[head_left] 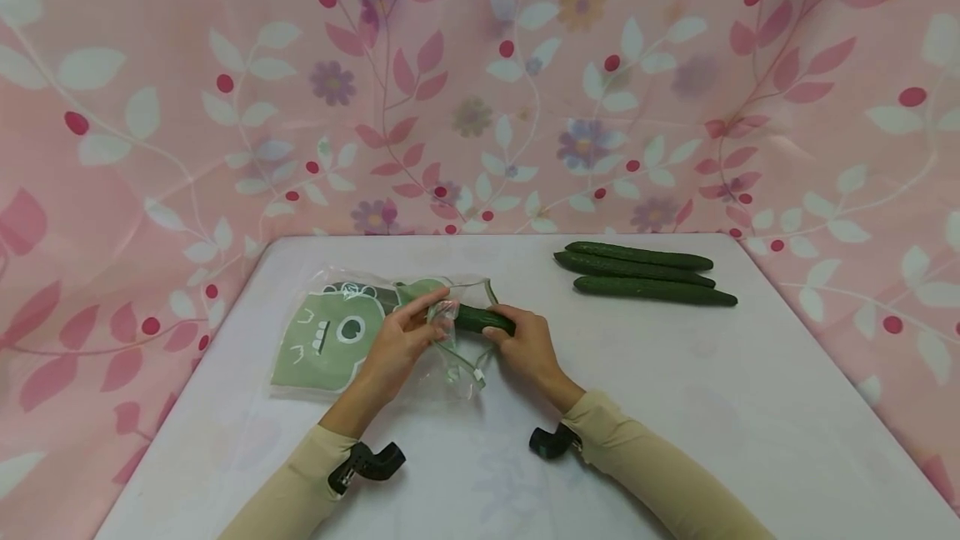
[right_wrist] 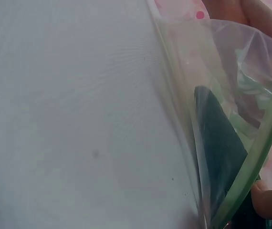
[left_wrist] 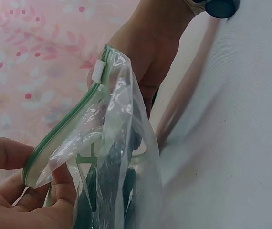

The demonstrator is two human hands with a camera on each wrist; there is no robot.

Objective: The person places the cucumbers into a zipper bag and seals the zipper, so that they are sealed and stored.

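A clear zip bag (head_left: 300,357) printed with a green cartoon face lies on the table, its mouth toward the right. With thumb and fingers my left hand (head_left: 397,348) pinches the green-edged rim of the bag's mouth, as the left wrist view shows. My right hand (head_left: 531,347) grips the near end of a dark green cucumber (head_left: 476,320), whose other end is inside the bag. Through the plastic, more dark green (left_wrist: 86,195) shows, partly hidden by folds and print. A white slider (left_wrist: 98,71) sits on the zip strip.
Three cucumbers (head_left: 637,265) lie side by side at the back right of the white table (head_left: 675,407). Behind the table hangs a pink floral cloth (head_left: 480,90). Both wrists carry small black cameras (head_left: 378,462).
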